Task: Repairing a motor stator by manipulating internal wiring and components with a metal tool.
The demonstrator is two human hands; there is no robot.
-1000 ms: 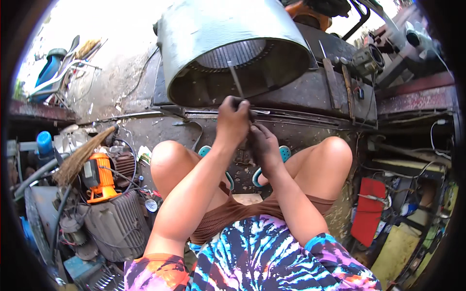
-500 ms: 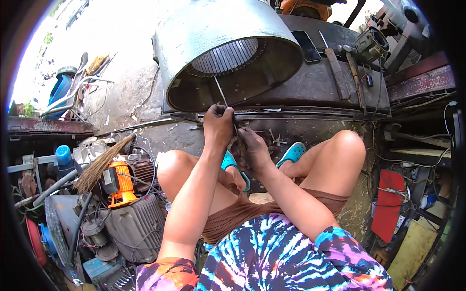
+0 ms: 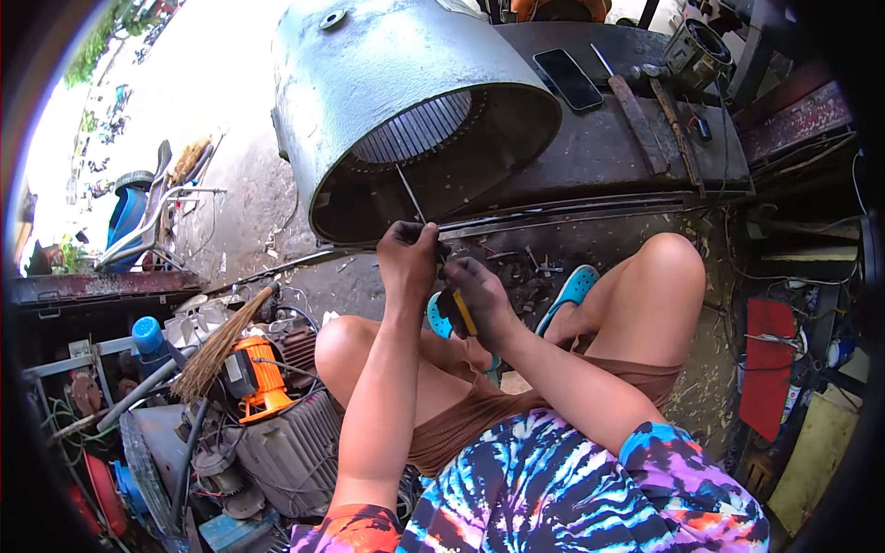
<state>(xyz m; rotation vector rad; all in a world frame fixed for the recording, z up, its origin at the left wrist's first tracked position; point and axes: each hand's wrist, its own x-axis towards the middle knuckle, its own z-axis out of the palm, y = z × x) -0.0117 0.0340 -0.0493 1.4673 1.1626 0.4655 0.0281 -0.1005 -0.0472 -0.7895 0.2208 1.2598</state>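
Observation:
A big grey cylindrical motor housing (image 3: 396, 83) lies on its side in front of me, its open end toward me. Inside it shows a ring of narrow stator slots (image 3: 410, 138). From the slots a thin pale strip (image 3: 411, 194) runs down to my left hand (image 3: 407, 263), which pinches its near end. Just to the right, my right hand (image 3: 479, 295) is closed around a yellow-handled tool (image 3: 465, 313); its working end is hidden by the fingers. Both hands are close together, below the housing's rim, and their fingers look blackened.
On the dark bench (image 3: 572, 152) lie a phone (image 3: 567, 79), a wooden-handled tool (image 3: 638, 124) and a hammer (image 3: 678, 134). At left are a straw broom (image 3: 221, 348), an orange motor (image 3: 263, 378) and a grey finned motor (image 3: 290, 452). A red panel (image 3: 769, 369) stands at right.
The view has shifted, so the housing and hands sit lower in the picture. My right hand has turned slightly, and the yellow handle now shows. My left hand still pinches the strip.

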